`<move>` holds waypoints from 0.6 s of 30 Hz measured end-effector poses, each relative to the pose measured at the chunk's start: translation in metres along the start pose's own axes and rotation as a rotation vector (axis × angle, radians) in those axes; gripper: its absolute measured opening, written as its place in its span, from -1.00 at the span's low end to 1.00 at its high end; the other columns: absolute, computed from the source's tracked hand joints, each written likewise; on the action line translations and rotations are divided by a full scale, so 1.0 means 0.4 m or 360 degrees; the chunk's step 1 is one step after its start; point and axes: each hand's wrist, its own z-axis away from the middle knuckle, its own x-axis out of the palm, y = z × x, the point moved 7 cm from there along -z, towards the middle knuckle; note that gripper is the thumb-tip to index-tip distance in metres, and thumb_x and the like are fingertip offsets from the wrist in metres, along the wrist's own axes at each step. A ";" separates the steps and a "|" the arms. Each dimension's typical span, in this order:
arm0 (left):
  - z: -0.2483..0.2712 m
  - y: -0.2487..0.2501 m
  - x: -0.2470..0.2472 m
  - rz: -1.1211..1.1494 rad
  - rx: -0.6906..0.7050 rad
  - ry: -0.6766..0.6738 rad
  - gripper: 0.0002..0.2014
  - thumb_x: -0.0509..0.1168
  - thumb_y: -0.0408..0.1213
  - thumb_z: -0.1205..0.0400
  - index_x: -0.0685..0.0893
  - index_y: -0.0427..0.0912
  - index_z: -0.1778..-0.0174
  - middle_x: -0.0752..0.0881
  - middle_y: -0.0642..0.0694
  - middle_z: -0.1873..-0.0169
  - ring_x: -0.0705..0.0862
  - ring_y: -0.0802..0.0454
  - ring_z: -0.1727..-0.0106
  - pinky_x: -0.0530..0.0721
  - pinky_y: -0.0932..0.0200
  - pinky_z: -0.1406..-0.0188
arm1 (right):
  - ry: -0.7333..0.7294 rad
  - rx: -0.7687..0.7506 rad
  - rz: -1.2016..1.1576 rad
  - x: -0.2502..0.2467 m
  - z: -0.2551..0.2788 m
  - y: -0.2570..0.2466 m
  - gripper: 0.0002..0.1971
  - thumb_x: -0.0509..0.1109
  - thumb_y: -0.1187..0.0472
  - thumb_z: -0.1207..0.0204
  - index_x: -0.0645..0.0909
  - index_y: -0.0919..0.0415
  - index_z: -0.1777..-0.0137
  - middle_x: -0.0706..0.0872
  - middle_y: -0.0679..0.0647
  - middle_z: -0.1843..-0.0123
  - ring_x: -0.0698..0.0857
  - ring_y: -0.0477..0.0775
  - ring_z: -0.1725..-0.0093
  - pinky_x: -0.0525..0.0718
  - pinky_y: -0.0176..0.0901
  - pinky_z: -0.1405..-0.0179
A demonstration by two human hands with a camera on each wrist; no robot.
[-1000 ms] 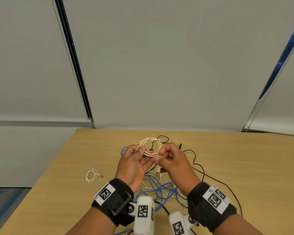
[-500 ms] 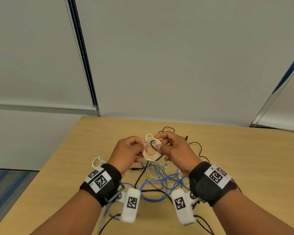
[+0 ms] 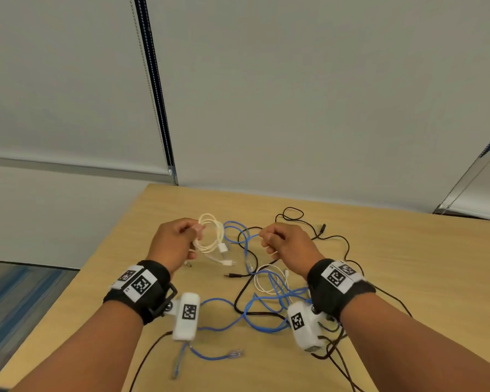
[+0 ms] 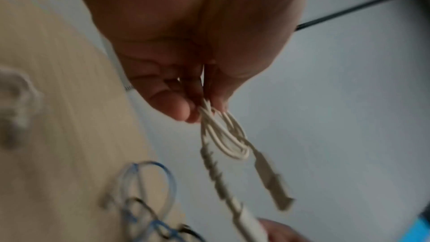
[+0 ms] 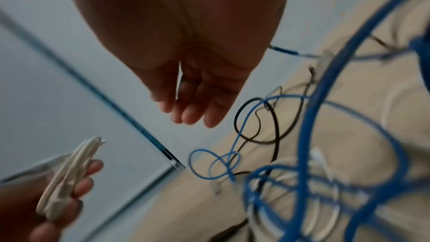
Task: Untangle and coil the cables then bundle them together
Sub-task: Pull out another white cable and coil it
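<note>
**Hands part, white coil stays with the left**

Half a second ago both hands met over the white coil; now they have drawn apart. The left hand (image 3: 176, 244) pinches the coil (image 3: 210, 236) between thumb and fingers, its loops hanging off the hand's right side with two plug ends dangling below, clear of the desk (image 3: 408, 278). The right hand (image 3: 283, 244) has let go: its fingers are loosely curled and, from its wrist view, hold nothing.

The tangle lies on the desk between and below the wrists. The blue cable (image 3: 266, 306) runs roughly front to back, looping under the right wrist, and the black cable (image 3: 331, 241) trails off to the right. A second white cable (image 3: 269, 281) is caught in the blue loops, just below the right hand. That free hand sits nearer the knot, so I'd guess it reaches down next while the left sets the coil aside.
</note>
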 end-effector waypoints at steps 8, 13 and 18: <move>-0.062 -0.234 -0.112 -0.0544 -0.0390 0.0225 -0.79 0.38 -0.29 -0.67 0.80 0.01 0.27 0.85 -0.20 0.11 0.79 -0.28 0.10 0.79 -0.14 -0.04 | -0.0587 0.0215 0.1414 0.104 -0.077 0.082 -0.63 0.24 0.37 -0.70 0.69 0.09 -0.40 0.69 0.16 -0.40 0.71 0.20 -0.31 0.71 0.05 -0.32; -0.063 -0.249 -0.119 -0.0619 -0.0415 0.0264 -0.76 0.32 -0.31 -0.68 0.75 -0.14 -0.23 0.75 -0.22 -0.27 0.70 -0.29 -0.24 0.60 0.05 -0.16 | -0.0736 0.0268 0.1732 0.145 -0.089 0.123 -0.58 0.34 0.44 -0.60 0.65 0.12 -0.42 0.72 0.21 -0.34 0.76 0.27 -0.22 0.77 0.12 -0.23; -0.029 -0.179 -0.091 -0.0514 -0.0103 0.0282 -0.81 0.29 -0.34 -0.71 0.74 -0.08 -0.16 0.75 -0.13 -0.12 0.70 -0.13 -0.16 0.52 0.14 -0.08 | -0.0693 0.0247 0.1882 0.155 -0.087 0.154 -0.70 0.34 0.36 -0.61 0.63 0.18 -0.31 0.74 0.20 -0.13 0.75 0.23 0.00 0.75 0.03 0.02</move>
